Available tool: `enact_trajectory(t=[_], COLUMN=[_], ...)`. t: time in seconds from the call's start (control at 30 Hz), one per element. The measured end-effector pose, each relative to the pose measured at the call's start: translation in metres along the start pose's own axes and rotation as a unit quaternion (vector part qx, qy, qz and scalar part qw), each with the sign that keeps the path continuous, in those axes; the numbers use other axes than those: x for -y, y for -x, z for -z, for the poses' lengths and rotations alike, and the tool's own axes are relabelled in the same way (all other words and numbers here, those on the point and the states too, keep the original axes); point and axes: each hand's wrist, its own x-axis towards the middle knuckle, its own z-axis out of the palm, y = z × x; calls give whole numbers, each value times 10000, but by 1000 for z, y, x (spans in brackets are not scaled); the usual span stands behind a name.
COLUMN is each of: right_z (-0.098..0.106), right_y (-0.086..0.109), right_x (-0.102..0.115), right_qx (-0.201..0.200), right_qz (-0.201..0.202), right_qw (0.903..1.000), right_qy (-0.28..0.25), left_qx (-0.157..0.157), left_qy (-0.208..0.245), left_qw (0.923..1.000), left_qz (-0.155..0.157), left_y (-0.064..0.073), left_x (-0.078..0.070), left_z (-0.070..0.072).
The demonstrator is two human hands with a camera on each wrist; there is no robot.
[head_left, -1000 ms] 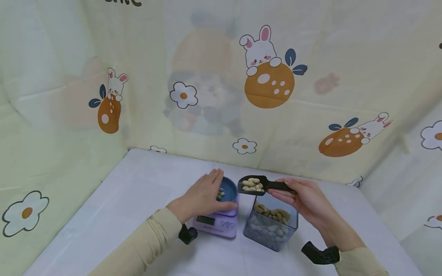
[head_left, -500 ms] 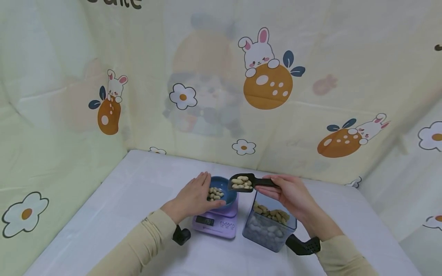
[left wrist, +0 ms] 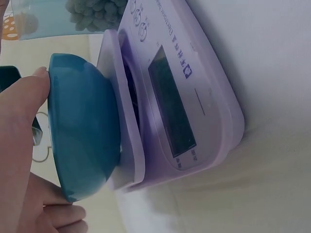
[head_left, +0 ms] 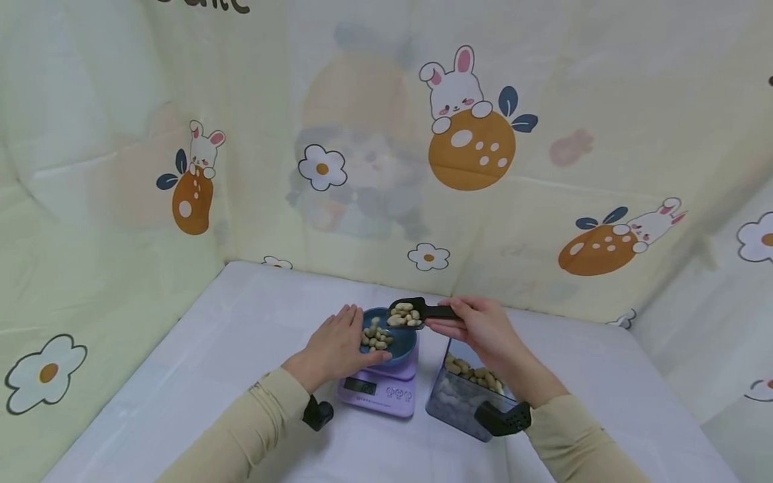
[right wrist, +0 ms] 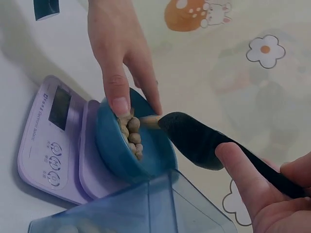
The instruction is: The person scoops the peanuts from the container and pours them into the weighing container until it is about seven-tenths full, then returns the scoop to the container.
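Observation:
In the head view, my right hand [head_left: 483, 329] grips the handle of a black scoop [head_left: 436, 312], raised at the right rim of a blue bowl [head_left: 401, 345]. Peanuts in their shells [head_left: 403, 314] fill the scoop; in the right wrist view one peanut [right wrist: 150, 121] shows at its tip. My left hand [head_left: 335, 352] holds the bowl's left side, thumb on the near rim and fingers toward the far rim. More peanuts [head_left: 377, 337] lie in the bowl. Under it stands a lilac kitchen scale [head_left: 377, 396]; its display [left wrist: 170, 104] looks dark in the left wrist view.
A clear bluish tub [head_left: 459, 402] with peanuts stands right of the scale, partly behind my right wrist and its black camera [head_left: 504, 419]. A white cloth covers the table [head_left: 241, 322]. Behind rises a cream curtain [head_left: 362, 268] printed with rabbits and flowers.
My right hand has carried the loaded scoop left from above the tub to the bowl's rim. My left hand has shifted slightly left, uncovering more of the bowl and its peanuts.

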Motion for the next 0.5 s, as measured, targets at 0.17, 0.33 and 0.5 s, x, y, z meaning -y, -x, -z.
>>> enact_trajectory(t=[0.17,0.33,0.5], right_z=[-7,-16,-26], right_y=[-3,-4,0], right_x=[-2,-4,-4], right_qx=[-94,-141,-135], right_qz=[131,463,883], right_qw=[9984,9926,9772], right_qy=[533,1113,1926], left_qx=[38,13,-17], left_qy=[-134,-132,-138], left_qw=[9999,9999,9999], left_qz=[4,3,-2], left_y=[0,-1,-1], left_x=[-2,-2,-2], left_z=[2,3,3])
